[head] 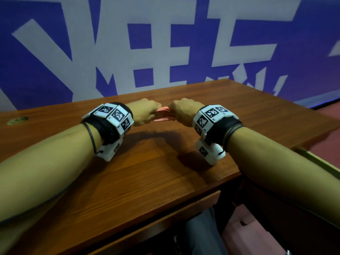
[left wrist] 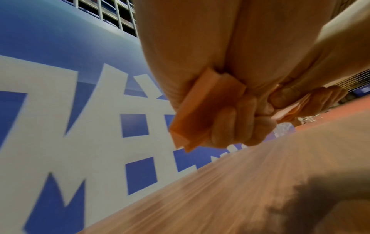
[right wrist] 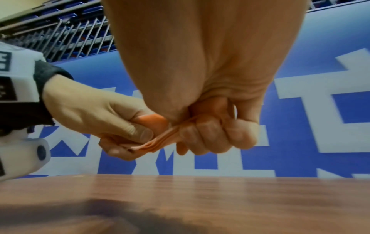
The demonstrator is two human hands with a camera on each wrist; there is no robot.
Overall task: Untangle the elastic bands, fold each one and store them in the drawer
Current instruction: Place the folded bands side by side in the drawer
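Note:
A flat orange-pink elastic band (head: 164, 114) hangs between my two hands above the wooden desk (head: 150, 162), folded into several layers. My left hand (head: 147, 112) grips one end; in the left wrist view a folded stack of the band (left wrist: 202, 112) sticks out of its curled fingers (left wrist: 238, 126). My right hand (head: 184, 111) grips the other end, its fingers (right wrist: 212, 134) curled round the bunched band (right wrist: 160, 142). In the right wrist view my left hand (right wrist: 112, 123) pinches the band from the left. No other bands are in view.
A closed drawer front (head: 165, 218) runs under the desk's near edge. A blue and white wall (head: 165, 43) stands right behind the desk. A small chipped spot (head: 17, 120) marks the far left of the desk. A reddish chair (head: 248, 234) sits below right.

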